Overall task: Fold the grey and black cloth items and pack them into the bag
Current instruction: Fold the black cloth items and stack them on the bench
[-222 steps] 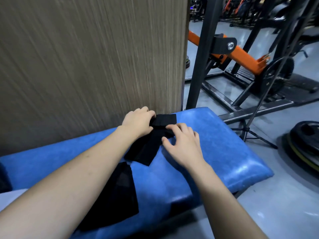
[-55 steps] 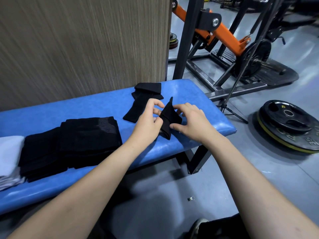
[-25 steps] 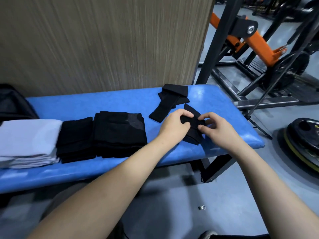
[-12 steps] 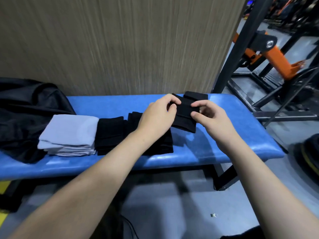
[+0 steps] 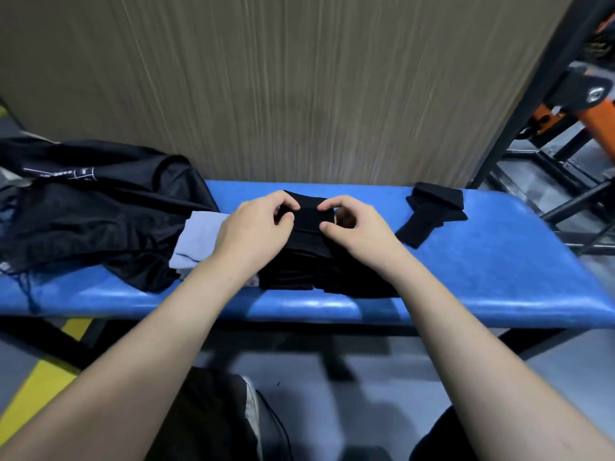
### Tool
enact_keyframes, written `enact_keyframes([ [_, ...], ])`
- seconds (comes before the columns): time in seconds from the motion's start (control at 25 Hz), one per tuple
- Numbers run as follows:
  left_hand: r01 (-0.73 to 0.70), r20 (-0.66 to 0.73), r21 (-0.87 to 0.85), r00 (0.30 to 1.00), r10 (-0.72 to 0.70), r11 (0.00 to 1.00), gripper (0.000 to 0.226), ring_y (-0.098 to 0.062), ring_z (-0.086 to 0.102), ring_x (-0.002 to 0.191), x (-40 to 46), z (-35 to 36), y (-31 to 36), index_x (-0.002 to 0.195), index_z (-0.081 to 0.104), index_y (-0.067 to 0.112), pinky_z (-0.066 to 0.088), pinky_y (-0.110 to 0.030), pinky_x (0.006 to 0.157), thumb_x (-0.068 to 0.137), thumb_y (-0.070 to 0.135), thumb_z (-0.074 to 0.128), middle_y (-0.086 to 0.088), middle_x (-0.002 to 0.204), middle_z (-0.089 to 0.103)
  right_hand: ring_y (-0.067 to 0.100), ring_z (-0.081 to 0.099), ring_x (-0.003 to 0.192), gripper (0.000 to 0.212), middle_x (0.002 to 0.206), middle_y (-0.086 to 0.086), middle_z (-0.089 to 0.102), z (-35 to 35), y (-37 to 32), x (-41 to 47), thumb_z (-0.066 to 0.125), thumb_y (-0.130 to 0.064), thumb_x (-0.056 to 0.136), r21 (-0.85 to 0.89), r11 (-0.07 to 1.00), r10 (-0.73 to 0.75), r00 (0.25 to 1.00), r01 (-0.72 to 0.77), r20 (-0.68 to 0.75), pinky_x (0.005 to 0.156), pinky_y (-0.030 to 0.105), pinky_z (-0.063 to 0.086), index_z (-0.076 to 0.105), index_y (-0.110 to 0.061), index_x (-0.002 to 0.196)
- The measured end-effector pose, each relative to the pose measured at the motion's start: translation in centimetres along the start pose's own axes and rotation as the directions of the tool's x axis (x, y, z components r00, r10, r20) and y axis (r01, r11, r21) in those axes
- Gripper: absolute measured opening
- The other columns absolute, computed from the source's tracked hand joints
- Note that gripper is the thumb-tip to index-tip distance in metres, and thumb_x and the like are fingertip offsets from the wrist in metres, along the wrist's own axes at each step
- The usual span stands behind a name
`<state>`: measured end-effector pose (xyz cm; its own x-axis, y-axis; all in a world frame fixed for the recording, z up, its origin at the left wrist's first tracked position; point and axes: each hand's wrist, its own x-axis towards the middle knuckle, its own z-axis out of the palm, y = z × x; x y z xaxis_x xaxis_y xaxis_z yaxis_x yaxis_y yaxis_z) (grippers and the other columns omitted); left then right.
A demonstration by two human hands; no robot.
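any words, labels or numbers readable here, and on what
None can be read.
black bag: a thin line of white print near its top edge, too small and blurred to make out.
black folded cloth pinched by the left hand and right hand: no print visible.
blue bench: no markings visible.

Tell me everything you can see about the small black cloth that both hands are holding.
The small black cloth is a soft, matte, knit-looking piece, folded into a compact rectangle with a crease across it. The left hand and right hand pinch its two ends between thumb and fingers. It sits over the black stack in the middle of the blue bench; whether it rests on the stack or is held just above is unclear.
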<state>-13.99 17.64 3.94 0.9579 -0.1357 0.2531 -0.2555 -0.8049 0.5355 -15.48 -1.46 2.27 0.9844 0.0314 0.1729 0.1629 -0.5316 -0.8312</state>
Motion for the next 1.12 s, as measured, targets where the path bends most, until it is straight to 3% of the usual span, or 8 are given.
enact_keyframes([
  [0.2,0.015,0.04,-0.009,0.999,-0.015,1.0,0.018,-0.013,0.056,0.082,0.2,-0.8,-2.9,0.104,0.064,0.041,0.048,-0.033,0.075,0.093,0.031,0.054,0.013,0.082,0.059,0.015,0.042,0.104,0.027,0.082,-0.014,0.056,2.3,-0.7,1.0,0.067,-0.03,0.088,-0.198,0.979,-0.055,0.998,0.055,0.005,0.097,0.033,0.035,0.064,-0.035,0.114],
  [0.32,-0.013,0.059,0.004,0.998,0.013,1.0,0.02,-0.014,0.054,0.089,0.4,-0.8,-3.7,0.104,0.066,0.043,0.047,-0.033,0.077,0.094,0.03,0.055,0.013,0.08,0.059,0.018,0.042,0.104,0.029,0.087,-0.01,0.059,2.8,-0.7,1.5,0.065,-0.031,0.089,-0.363,0.925,-0.115,0.993,0.115,0.022,0.097,0.037,0.032,0.062,-0.035,0.117],
  [0.44,-0.071,0.07,0.054,0.995,0.067,0.996,0.022,-0.016,0.05,0.099,0.7,-0.6,-4.2,0.103,0.07,0.043,0.042,-0.036,0.087,0.095,0.029,0.055,0.016,0.074,0.056,0.02,0.041,0.104,0.028,0.097,-0.01,0.059,3.0,-0.2,1.7,0.063,-0.036,0.089,-0.545,0.82,-0.166,0.984,0.174,0.065,0.088,0.034,0.026,0.063,-0.035,0.117],
  [0.52,-0.103,0.113,0.147,0.99,0.087,0.984,0.021,-0.018,0.047,0.105,0.9,-0.3,-4.4,0.103,0.07,0.044,0.035,-0.036,0.096,0.096,0.032,0.055,0.015,0.081,0.052,0.02,0.039,0.106,0.028,0.103,-0.01,0.055,3.1,0.1,1.7,0.061,-0.04,0.09,-0.618,0.762,-0.174,0.98,0.194,0.092,0.086,0.032,0.022,0.064,-0.035,0.117],
  [0.64,-0.125,0.175,0.218,0.981,0.087,0.968,0.016,-0.017,0.044,0.106,1.0,0.1,-4.5,0.103,0.069,0.046,0.03,-0.035,0.097,0.094,0.039,0.059,0.013,0.088,0.05,0.021,0.037,0.112,0.03,0.117,-0.008,0.051,3.3,0.4,1.6,0.06,-0.044,0.09,-0.692,0.686,-0.197,0.973,0.225,0.121,0.092,0.032,0.022,0.065,-0.033,0.118],
  [0.76,-0.152,0.177,0.244,0.978,0.11,0.958,0.014,-0.017,0.042,0.103,1.1,0.4,-4.5,0.102,0.068,0.045,0.03,-0.034,0.093,0.09,0.041,0.064,0.012,0.094,0.047,0.02,0.037,0.118,0.031,0.121,-0.011,0.052,3.3,0.4,1.5,0.059,-0.046,0.089,-0.697,0.671,-0.221,0.965,0.253,0.138,0.103,0.036,0.023,0.066,-0.031,0.116],
  [0.96,-0.17,0.206,0.307,0.973,0.109,0.936,0.015,-0.017,0.045,0.104,1.0,0.7,-4.2,0.104,0.068,0.042,0.03,-0.035,0.091,0.09,0.042,0.063,0.012,0.096,0.052,0.019,0.038,0.122,0.039,0.125,-0.011,0.055,3.2,0.6,1.2,0.055,-0.055,0.09,-0.702,0.654,-0.21,0.959,0.284,0.192,0.108,0.04,0.022,0.064,-0.032,0.12],
  [1.12,-0.151,0.106,0.277,0.986,0.126,0.949,0.013,-0.02,0.046,0.105,1.3,0.4,-2.7,0.102,0.068,0.04,0.027,-0.034,0.089,0.093,0.038,0.059,0.011,0.095,0.055,0.015,0.041,0.118,0.037,0.119,-0.013,0.056,1.7,0.4,0.5,0.053,-0.056,0.089,-0.553,0.794,-0.25,0.965,0.25,0.077,0.107,0.036,0.022,0.064,-0.034,0.116],
])
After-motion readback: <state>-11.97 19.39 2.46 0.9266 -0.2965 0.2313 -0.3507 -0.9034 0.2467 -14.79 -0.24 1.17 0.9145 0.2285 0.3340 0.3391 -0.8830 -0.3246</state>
